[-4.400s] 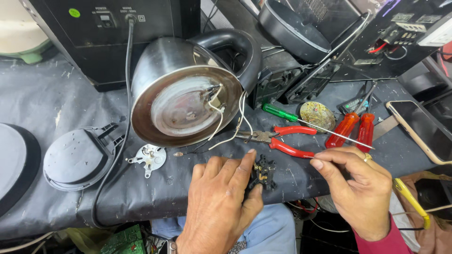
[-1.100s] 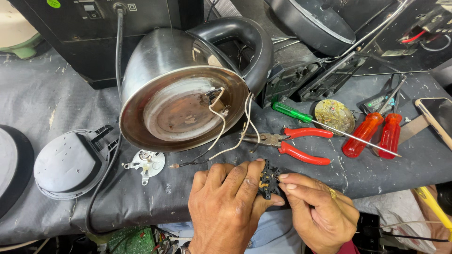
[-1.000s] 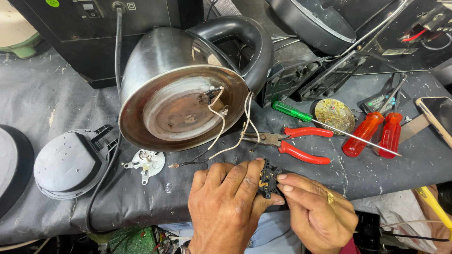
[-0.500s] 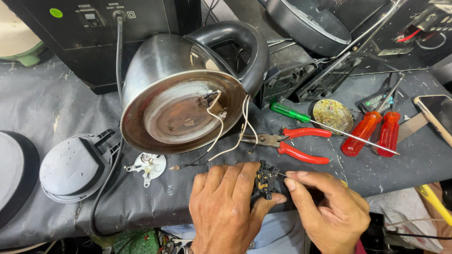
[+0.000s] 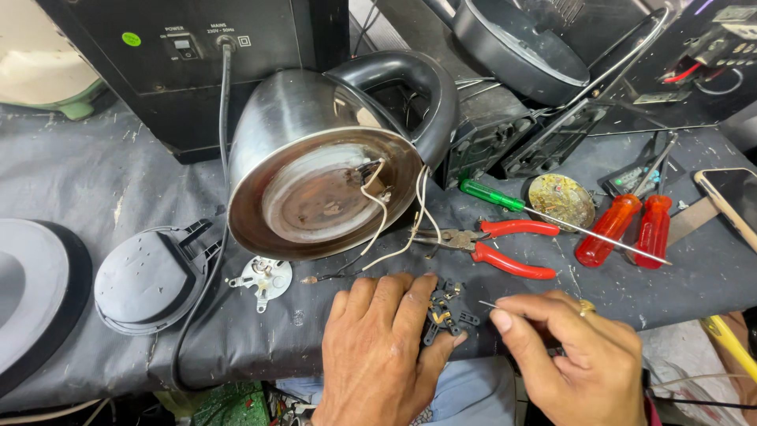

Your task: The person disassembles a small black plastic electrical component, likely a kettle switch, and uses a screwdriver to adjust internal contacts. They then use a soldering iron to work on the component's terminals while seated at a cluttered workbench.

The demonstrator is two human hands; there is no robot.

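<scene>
My left hand [image 5: 378, 355] lies flat on the dark table cover [image 5: 95, 181] and pins a small black plastic switch part [image 5: 445, 312] with its fingertips. Just right of that part, my right hand [image 5: 579, 359] pinches a thin metal pin or wire [image 5: 489, 304] between thumb and forefinger, its tip pointing at the part. Behind the hands a steel electric kettle [image 5: 331, 173] lies on its side, its open rusty base facing me, with white wires [image 5: 382, 221] hanging out.
Red-handled pliers [image 5: 505, 244], a green screwdriver [image 5: 536, 213], two red screwdriver handles [image 5: 631, 229] and a round tin [image 5: 561, 201] lie right of the kettle. A black base cover [image 5: 146, 276] and a small metal disc [image 5: 264, 278] lie left. A black box [image 5: 181, 63] stands behind.
My right hand has drawn back a little from the black part and now pinches a thin pin. My left hand stays on the part. The view has shifted slightly.
</scene>
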